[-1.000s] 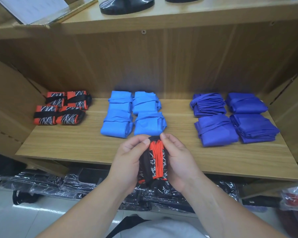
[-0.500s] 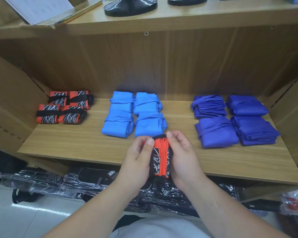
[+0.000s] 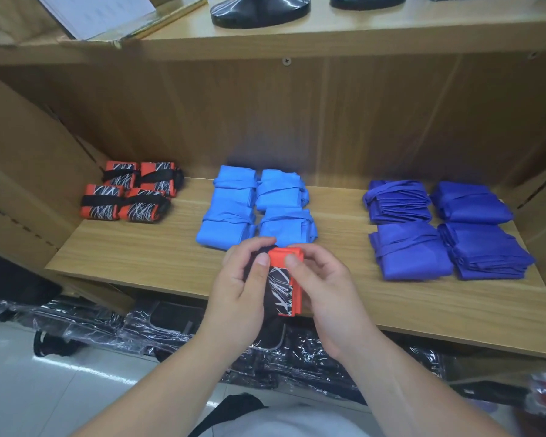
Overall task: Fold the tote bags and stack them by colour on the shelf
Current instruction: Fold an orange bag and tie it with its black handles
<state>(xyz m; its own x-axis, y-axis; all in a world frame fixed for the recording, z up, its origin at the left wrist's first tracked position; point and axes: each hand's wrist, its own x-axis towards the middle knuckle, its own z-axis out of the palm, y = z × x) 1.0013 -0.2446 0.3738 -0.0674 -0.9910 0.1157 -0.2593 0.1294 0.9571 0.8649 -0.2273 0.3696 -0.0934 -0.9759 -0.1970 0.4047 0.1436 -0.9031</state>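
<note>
Right now you hold a small folded tote bag, black cloth with white scribbled lines and orange edging, upright between both hands just above the front edge of the light wooden shelf. Your left hand grips the bag's left side, its fingers curled round the cloth and the thumb pressed against the orange top corner. Your right hand grips the right side the same way, with its thumb tip on the orange top edge beside the left thumb.

On the shelf behind your hands the folded bags lie in three groups. At the back left sit four orange-and-black bundles, two by two, each bound by a black strap. In the middle lie four light blue bundles, with the nearest ones just behind your knuckles. To the right, well apart from the others, lie four dark blue bundles, also two by two.

On the board above stand two glossy black round bases, with a white paper sheet to their left. Under the shelf, black goods in clear plastic wrap lie on the pale tiled floor.
</note>
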